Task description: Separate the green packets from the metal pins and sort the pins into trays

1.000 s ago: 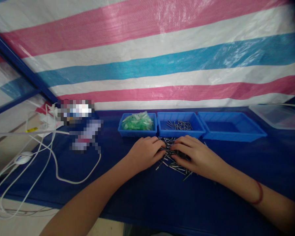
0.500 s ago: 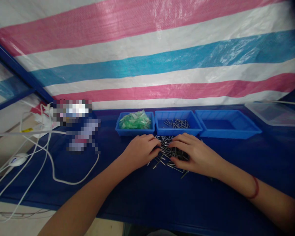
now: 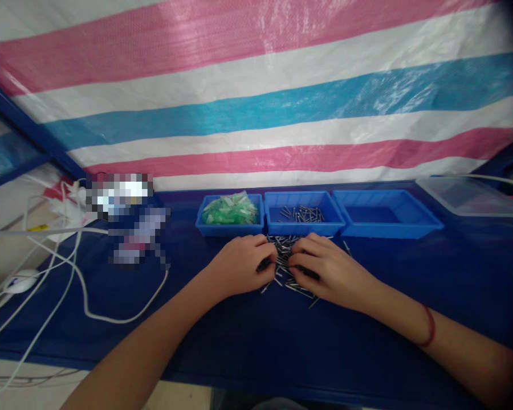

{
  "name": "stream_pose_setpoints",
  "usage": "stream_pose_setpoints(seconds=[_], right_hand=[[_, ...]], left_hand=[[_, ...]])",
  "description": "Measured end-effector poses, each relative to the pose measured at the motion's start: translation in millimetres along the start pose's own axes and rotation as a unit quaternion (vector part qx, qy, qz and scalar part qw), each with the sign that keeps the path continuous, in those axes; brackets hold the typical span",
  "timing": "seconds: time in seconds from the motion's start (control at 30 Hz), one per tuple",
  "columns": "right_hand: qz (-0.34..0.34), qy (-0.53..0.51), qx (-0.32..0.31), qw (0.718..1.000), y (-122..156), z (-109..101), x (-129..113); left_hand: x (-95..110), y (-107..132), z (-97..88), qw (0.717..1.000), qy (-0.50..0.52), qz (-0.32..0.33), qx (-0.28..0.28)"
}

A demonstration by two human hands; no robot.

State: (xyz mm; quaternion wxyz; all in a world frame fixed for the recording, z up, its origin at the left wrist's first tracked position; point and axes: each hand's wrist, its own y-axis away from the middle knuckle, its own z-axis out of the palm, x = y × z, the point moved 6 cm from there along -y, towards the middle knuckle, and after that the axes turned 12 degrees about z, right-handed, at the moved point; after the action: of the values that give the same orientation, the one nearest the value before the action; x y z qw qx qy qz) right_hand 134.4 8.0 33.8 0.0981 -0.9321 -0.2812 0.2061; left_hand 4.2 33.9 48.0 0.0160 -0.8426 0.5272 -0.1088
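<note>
A pile of small metal pins (image 3: 284, 250) lies on the blue tabletop (image 3: 248, 336) in front of three blue bins. My left hand (image 3: 241, 265) rests on the pile's left side with its fingers curled down onto the pins. My right hand (image 3: 327, 271) covers the pile's right side, fingers also curled onto the pins. The fingertips of both hands nearly meet over the pile. Whether either hand pinches a pin is hidden. A red band (image 3: 427, 333) circles my right wrist.
Behind the pile stand a bin of green plastic pieces (image 3: 229, 213), a bin with some pins (image 3: 302, 215) and an empty-looking blue bin (image 3: 385, 214). A clear tray (image 3: 470, 196) sits far right. White cables (image 3: 85, 285) loop at left. A striped tarp hangs behind.
Both hands have drawn closer together over the pile, fingers curling in more. The view has shifted slightly.
</note>
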Motion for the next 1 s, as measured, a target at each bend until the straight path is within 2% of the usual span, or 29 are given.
stream_pose_setpoints(seconds=[0.17,0.47,0.67,0.83,1.0], right_hand=[[0.007,-0.001,0.014,1.000,-1,2,0],[0.005,-0.007,0.015,1.000,0,4,1],[0.004,-0.008,0.027,1.000,-1,3,3],[0.031,-0.033,0.063,0.997,0,-1,7],[0.058,-0.132,0.093,0.985,1,-8,8]], left_hand=[[5,-1,5.6,1.000,-0.001,-0.006,-0.024],[4,1,11.0,0.996,-0.028,-0.087,-0.023],[4,1,11.0,0.994,-0.054,-0.090,-0.023],[2,1,4.4,0.995,-0.037,-0.094,0.018],[5,-2,-2.7,0.992,0.079,-0.071,0.072]])
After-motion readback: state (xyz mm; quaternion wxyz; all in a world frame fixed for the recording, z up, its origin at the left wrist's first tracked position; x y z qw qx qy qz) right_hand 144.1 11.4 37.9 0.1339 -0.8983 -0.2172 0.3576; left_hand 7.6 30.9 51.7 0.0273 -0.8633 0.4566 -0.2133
